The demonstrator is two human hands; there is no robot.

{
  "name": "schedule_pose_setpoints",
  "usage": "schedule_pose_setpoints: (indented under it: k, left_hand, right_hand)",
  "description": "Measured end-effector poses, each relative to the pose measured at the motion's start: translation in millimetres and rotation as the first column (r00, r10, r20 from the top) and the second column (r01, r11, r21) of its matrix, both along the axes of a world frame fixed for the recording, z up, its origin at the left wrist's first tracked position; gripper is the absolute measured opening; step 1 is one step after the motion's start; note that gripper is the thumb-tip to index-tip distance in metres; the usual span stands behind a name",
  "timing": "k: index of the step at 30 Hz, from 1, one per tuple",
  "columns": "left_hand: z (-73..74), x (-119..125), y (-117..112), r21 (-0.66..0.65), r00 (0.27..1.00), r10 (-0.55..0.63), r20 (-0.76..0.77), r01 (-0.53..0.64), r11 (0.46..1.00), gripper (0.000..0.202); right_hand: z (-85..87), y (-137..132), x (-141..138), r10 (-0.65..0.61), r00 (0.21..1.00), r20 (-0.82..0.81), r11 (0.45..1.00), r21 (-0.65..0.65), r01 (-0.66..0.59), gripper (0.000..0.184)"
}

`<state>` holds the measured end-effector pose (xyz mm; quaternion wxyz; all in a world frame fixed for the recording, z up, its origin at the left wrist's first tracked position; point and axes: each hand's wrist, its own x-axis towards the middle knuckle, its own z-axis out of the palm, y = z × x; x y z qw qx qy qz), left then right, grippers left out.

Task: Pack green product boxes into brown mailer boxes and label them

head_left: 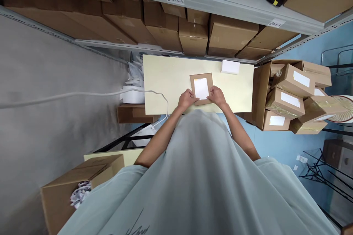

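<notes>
A small flat cardboard box (210, 80) lies on the pale yellow table in front of me. A white label (201, 88) covers most of its upper face. My left hand (188, 99) grips the lower left edge of the box, fingers curled and thumb at the label's lower corner. On the opposite side, my right hand (217, 96) holds the lower right edge, its thumb also close to the label. Behind the box, towards the shelf, rests a white block or stack of paper (230, 67), apart from both hands.
The table (165, 77) stands under a metal shelf (239, 9) lined with cardboard boxes. At right, a large carton (260, 95) holds several labelled boxes. A white cable (110, 93) crosses the table's left end. An open carton (66, 176) sits behind at left.
</notes>
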<state>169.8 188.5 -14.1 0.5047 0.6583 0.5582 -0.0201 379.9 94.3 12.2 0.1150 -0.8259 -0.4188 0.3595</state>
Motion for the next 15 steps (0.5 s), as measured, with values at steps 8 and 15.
schedule_pose_setpoints:
  k: [8, 15]
  left_hand:
    - [-10.4, 1, 10, -0.062, 0.997, -0.073, -0.027, 0.071, 0.996, 0.053]
    - [-13.7, 28, 38, 0.012, 0.989, 0.053, -0.137, -0.052, 0.999, 0.064]
  right_hand:
    - [-3.4, 22, 14, -0.081, 0.996, -0.033, 0.994, -0.079, 0.078, 0.035]
    - [-2.4, 59, 12, -0.258, 0.956, 0.141, 0.936, -0.210, 0.283, 0.055]
